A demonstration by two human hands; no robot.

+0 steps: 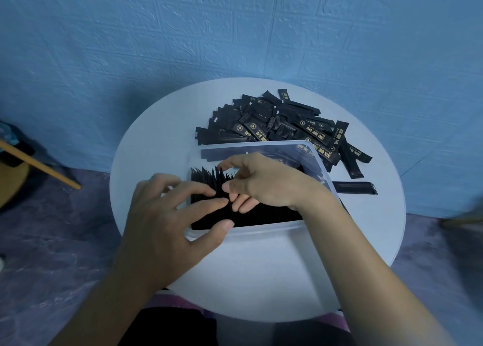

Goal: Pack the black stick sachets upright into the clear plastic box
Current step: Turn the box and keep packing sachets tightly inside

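- The upright row of black stick sachets [261, 218] in the clear plastic box [261, 231] fans out and leans at its left end. If either hand lets go, I'd bet they flop over domino-style.
- Left hand [167, 215] is spread wide, with its fingertips pressing on the sachet tops and its thumb at the box's near rim. Push too hard and the box could skid on the round white table [261, 280].
- Right hand [261, 183] is curled down into the row. Can't tell if it's actually pinching a sachet.
- Loose pile [282, 126] sits just behind the box, with one stray sachet [355, 188] off to the right.
- The right wrist covers the box's right end, so no idea how much room is left in there.
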